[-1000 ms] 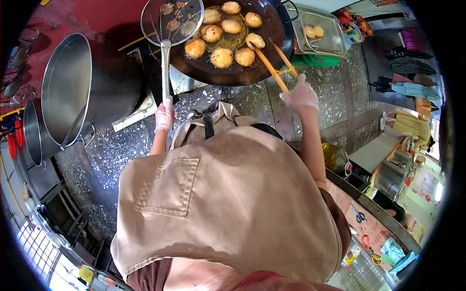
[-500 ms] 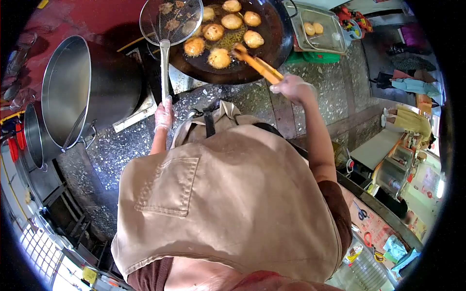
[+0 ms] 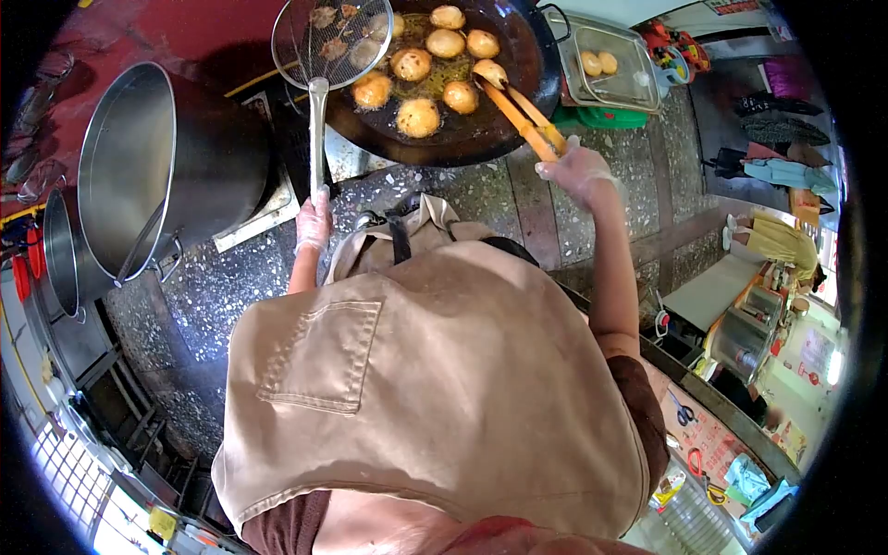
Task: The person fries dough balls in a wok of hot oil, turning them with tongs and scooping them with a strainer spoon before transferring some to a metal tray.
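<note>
My left hand [image 3: 314, 222], in a clear glove, is closed around the handle of a wire-mesh skimmer [image 3: 331, 42]. A few dark browned scraps lie in its mesh, and it hangs over the left part of a wide black wok [image 3: 523, 102]. Several round golden fried dough balls [image 3: 418, 118] sit in the oil there. In my gloved right hand [image 3: 583, 174] is a pair of thick wooden tongs or chopsticks [image 3: 527, 118]; I cannot make out which. Their tips are at one dough ball [image 3: 489, 73] on the wok's right side.
A glass tray [image 3: 610, 92] with two dough balls stands right of the wok. To the left are a large steel pot [image 3: 222, 166] and a smaller pot [image 3: 65, 254]. Scissors [image 3: 683, 412] lie on the counter behind at right. Another person [image 3: 782, 245] is far right.
My right hand and the wooden tool have moved right, and the tips went from the lower dough ball to one further right. Some balls have shifted in the oil. The skimmer has barely moved.
</note>
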A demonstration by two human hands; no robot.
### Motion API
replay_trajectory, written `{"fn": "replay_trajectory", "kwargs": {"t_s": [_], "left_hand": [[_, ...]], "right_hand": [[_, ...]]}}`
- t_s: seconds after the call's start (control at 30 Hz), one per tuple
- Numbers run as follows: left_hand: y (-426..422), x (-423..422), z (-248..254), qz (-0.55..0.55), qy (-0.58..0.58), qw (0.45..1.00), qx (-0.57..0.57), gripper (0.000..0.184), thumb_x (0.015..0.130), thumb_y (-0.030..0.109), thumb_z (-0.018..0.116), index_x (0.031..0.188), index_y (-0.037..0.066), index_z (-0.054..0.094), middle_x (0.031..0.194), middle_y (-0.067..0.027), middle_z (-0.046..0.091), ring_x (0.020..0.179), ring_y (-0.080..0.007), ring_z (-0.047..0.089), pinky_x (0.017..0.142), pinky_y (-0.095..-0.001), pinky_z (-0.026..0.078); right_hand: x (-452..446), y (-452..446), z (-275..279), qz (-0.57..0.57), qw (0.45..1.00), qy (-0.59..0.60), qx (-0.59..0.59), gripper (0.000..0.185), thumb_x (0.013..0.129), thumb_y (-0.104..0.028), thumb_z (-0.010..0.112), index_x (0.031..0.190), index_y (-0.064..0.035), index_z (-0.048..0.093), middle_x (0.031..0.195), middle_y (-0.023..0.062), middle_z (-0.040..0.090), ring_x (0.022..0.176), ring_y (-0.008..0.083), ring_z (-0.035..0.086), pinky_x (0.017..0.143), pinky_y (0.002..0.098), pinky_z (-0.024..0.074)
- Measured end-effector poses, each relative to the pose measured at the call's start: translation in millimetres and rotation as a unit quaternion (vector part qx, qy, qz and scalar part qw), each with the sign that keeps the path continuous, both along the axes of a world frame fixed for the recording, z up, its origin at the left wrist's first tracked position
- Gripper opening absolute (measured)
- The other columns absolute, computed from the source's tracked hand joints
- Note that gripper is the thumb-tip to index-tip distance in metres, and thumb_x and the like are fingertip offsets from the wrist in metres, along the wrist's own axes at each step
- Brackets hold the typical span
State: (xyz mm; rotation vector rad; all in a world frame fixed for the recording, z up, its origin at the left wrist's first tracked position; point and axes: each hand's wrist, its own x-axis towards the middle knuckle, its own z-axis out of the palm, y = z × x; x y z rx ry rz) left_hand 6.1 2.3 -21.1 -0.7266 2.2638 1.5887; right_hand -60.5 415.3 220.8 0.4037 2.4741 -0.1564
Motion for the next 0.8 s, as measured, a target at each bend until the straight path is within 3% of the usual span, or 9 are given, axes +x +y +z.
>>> {"fn": "replay_trajectory", "kwargs": {"t_s": [0.2,0.37,0.47,0.53,0.57,0.63,0.67,0.77,0.8], "left_hand": [[0,1,3,0.005,-0.003,1.000,0.002,0.053,0.088,0.053,0.051,0.083,0.001,0.055,0.056,-0.0060,0.054,0.044,-0.0142,0.050,0.044,-0.0302,0.041],[-6,2,-9,0.008,-0.022,0.999,0.024,0.053,0.087,0.055,0.051,0.086,0.001,0.055,0.056,-0.0054,0.053,0.045,-0.0138,0.049,0.044,-0.0299,0.040],[-4,1,3,0.001,-0.028,1.000,0.009,0.055,0.087,0.056,0.050,0.086,0.001,0.055,0.056,-0.0061,0.053,0.046,-0.0147,0.049,0.045,-0.0308,0.040],[-5,1,1,-0.005,-0.035,0.999,-0.003,0.056,0.087,0.056,0.050,0.085,0.001,0.055,0.056,-0.0065,0.053,0.047,-0.0151,0.050,0.046,-0.0313,0.041],[-7,2,-6,-0.005,-0.031,1.000,-0.001,0.056,0.087,0.056,0.050,0.084,0.000,0.056,0.056,-0.0067,0.053,0.048,-0.0155,0.050,0.047,-0.0318,0.041],[-9,2,-8,-0.004,-0.023,1.000,0.000,0.057,0.087,0.057,0.050,0.083,0.000,0.056,0.056,-0.0069,0.053,0.049,-0.0158,0.050,0.048,-0.0324,0.041],[-8,1,-7,-0.006,-0.029,1.000,-0.010,0.057,0.086,0.057,0.049,0.083,0.000,0.056,0.056,-0.0070,0.053,0.049,-0.0159,0.050,0.049,-0.0326,0.041],[-6,1,0,-0.007,-0.031,0.999,-0.024,0.059,0.086,0.058,0.049,0.082,0.000,0.056,0.056,-0.0072,0.052,0.049,-0.0163,0.050,0.049,-0.0330,0.041],[-5,2,3,-0.008,-0.030,0.999,-0.028,0.059,0.086,0.059,0.049,0.082,0.000,0.056,0.056,-0.0074,0.052,0.049,-0.0166,0.050,0.049,-0.0333,0.041]], "right_hand": [[0,-21,-15,0.016,0.992,0.116,0.036,0.084,0.076,-0.045,0.064,0.128,0.0133,0.032,0.111,0.0284,0.056,0.104,0.0357,0.057,0.087,0.0398,0.0458],[-13,-40,-37,0.052,0.995,0.089,0.016,0.097,0.076,-0.046,0.064,0.133,0.0183,0.018,0.121,0.0277,0.050,0.108,0.0335,0.055,0.093,0.0368,0.0435],[-26,-38,-60,0.049,0.994,0.085,-0.038,0.087,0.077,-0.048,0.063,0.132,0.0116,0.032,0.122,0.0264,0.051,0.111,0.0337,0.053,0.094,0.0369,0.0421],[-41,-47,-48,-0.096,0.979,-0.037,-0.175,0.070,0.077,-0.046,0.064,0.125,0.0020,0.049,0.120,0.0224,0.055,0.111,0.0307,0.054,0.093,0.0353,0.0414],[-49,-43,-67,-0.095,0.979,-0.035,-0.176,0.070,0.077,-0.046,0.064,0.125,0.0020,0.049,0.120,0.0224,0.055,0.111,0.0307,0.054,0.093,0.0353,0.0414],[-67,-33,-139,-0.214,0.908,0.019,-0.359,0.056,0.076,-0.042,0.066,0.116,-0.0034,0.060,0.114,0.0178,0.060,0.106,0.0265,0.056,0.090,0.0332,0.0413],[-76,-35,-158,-0.246,0.889,0.048,-0.384,0.056,0.075,-0.040,0.068,0.116,-0.0023,0.059,0.111,0.0152,0.062,0.100,0.0233,0.058,0.087,0.0328,0.0416],[-86,-62,-110,-0.284,0.873,0.043,-0.394,0.054,0.076,-0.037,0.070,0.111,0.0027,0.060,0.105,0.0113,0.062,0.093,0.0210,0.054,0.084,0.0337,0.0408],[-89,-64,-114,-0.250,0.896,0.068,-0.361,0.053,0.076,-0.039,0.068,0.109,0.0020,0.062,0.103,0.0143,0.064,0.093,0.0239,0.058,0.084,0.0343,0.0419]]}}
